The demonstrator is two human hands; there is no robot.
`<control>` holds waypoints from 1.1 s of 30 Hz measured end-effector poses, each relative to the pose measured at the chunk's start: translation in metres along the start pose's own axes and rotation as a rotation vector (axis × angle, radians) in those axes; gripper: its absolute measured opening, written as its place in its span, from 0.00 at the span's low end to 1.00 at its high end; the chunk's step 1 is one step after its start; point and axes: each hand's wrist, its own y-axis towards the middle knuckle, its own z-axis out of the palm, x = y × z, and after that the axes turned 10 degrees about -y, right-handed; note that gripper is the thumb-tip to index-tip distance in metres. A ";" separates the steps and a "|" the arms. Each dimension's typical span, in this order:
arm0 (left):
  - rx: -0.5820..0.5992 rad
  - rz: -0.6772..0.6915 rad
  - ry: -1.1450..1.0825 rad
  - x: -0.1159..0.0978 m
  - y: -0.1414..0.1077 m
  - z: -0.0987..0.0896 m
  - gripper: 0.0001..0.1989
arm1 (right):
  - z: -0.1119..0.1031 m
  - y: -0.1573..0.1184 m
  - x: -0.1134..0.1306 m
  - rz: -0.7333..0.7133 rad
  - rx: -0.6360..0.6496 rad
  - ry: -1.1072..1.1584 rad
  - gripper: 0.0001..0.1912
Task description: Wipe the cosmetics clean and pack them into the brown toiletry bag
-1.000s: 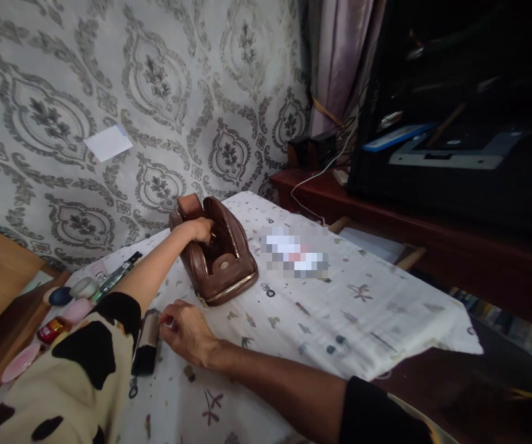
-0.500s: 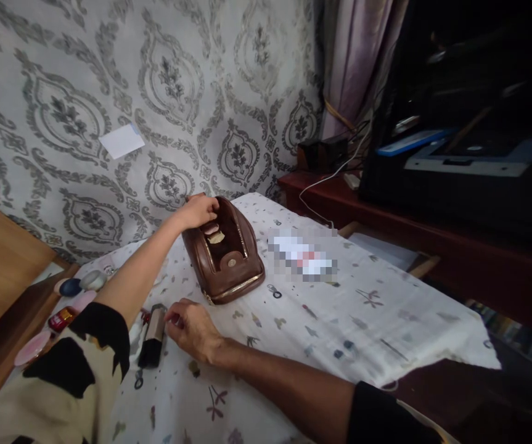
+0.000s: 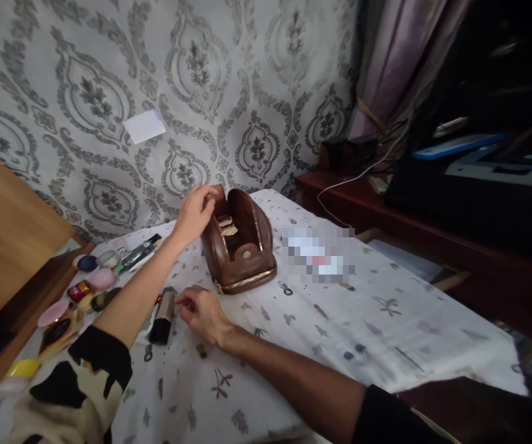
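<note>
"Where's the brown bag?"
"Lying open on the cloth-covered counter, near the wall."
"And the hands?"
"The left hand is at its raised flap; whether it grips, I can't tell. The right hand is loosely curled, released, just beside the beige-and-black container."
"Farther out?"
"A red jar and pink disc, leftward."
</note>
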 end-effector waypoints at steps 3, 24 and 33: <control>-0.084 -0.028 -0.044 0.005 -0.044 -0.008 0.11 | 0.004 0.002 -0.005 -0.008 0.006 0.022 0.09; -0.044 -0.365 0.217 0.075 -0.162 -0.054 0.11 | 0.003 -0.024 0.011 -0.393 0.254 0.119 0.15; -0.060 -0.871 0.449 0.200 -0.158 -0.127 0.18 | 0.003 -0.013 0.004 -0.294 0.166 0.070 0.13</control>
